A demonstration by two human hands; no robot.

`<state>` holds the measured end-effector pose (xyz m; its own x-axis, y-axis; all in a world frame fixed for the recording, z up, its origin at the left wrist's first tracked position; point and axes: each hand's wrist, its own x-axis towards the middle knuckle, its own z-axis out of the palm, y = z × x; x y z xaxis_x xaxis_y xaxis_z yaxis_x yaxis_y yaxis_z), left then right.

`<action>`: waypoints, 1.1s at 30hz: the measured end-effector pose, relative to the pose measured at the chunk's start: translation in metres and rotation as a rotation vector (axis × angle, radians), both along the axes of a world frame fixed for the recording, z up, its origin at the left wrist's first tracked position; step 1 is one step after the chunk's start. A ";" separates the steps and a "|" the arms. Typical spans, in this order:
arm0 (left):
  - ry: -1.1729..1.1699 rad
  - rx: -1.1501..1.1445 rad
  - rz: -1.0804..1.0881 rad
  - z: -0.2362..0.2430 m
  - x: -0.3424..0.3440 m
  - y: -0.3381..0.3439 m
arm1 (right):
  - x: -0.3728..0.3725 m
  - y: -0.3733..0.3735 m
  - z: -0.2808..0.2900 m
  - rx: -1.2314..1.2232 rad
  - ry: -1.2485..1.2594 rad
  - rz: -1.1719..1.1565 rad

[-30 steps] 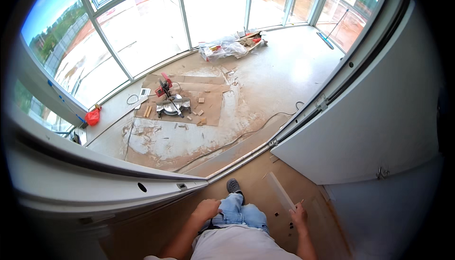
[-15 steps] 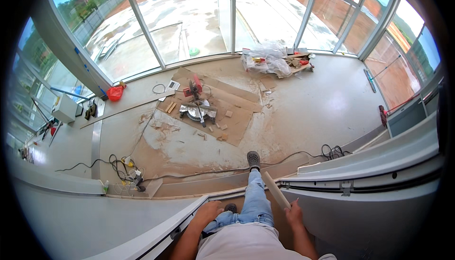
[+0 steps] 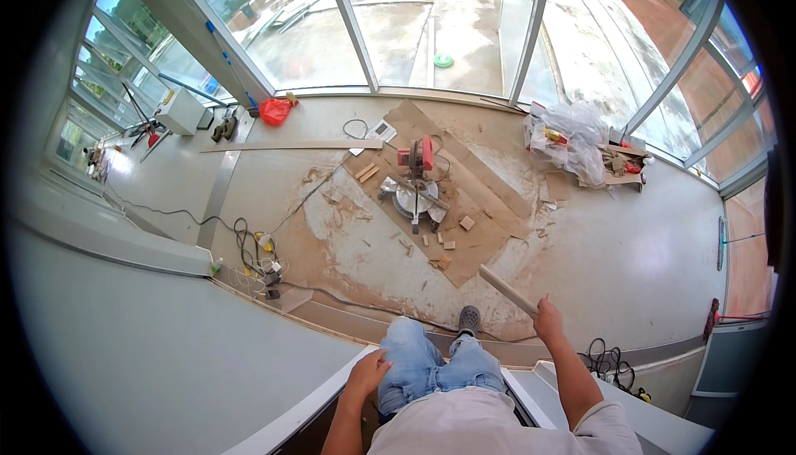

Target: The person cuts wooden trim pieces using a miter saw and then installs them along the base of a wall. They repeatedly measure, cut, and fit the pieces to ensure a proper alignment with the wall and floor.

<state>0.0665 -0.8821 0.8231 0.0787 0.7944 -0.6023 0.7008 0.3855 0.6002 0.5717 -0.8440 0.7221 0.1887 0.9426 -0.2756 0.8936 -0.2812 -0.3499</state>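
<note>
My right hand (image 3: 547,322) is closed around the near end of a short, pale flat wooden strip (image 3: 507,291). The strip points forward and left above the floor. A thin reddish tip sticks up at this hand, too small to name. Beside my left thigh hangs my left hand (image 3: 369,370), fingers loosely bent and nothing seen in it. Ahead stands a mitre saw (image 3: 410,199) with a red motor housing, on brown cardboard sheets (image 3: 497,243). Small wood offcuts (image 3: 467,223) lie about it, and two short strips (image 3: 366,172) rest on its left.
A long board (image 3: 290,145) lies left of the saw. A power cable (image 3: 348,299) crosses the floor ahead, with tangled cords (image 3: 249,243) left and a black coil (image 3: 609,364) right. Plastic-wrapped scraps (image 3: 572,144) and a red bag (image 3: 274,111) sit near the windows. White panels flank me.
I have stepped forward through the opening, and the saw is closer. My right arm has swung outward and forward with the strip. My left hand stays by my thigh.
</note>
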 end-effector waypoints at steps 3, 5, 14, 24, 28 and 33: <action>0.081 -0.177 0.061 -0.004 -0.016 0.022 | -0.004 0.059 -0.014 0.000 0.000 0.046; 0.103 -0.213 0.056 -0.033 -0.036 0.033 | -0.011 0.087 -0.038 0.001 -0.016 0.073; 0.275 -0.260 -0.396 -0.209 -0.093 0.256 | -0.114 0.251 -0.195 0.050 -0.002 0.178; 0.232 0.063 -0.527 -0.662 -0.097 0.477 | -0.160 0.449 -0.593 0.260 0.003 0.134; 0.003 0.005 -0.359 -0.783 -0.044 0.504 | -0.146 0.483 -0.682 0.320 0.027 0.118; -0.253 0.157 0.008 -0.839 0.038 0.500 | -0.158 0.504 -0.690 0.527 -0.055 0.283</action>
<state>0.1041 -0.3822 -0.0155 0.2041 0.8776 -0.4338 0.5191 0.2787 0.8080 0.4134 -0.3398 0.0325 -0.0892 0.9652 0.2457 0.9293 0.1695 -0.3282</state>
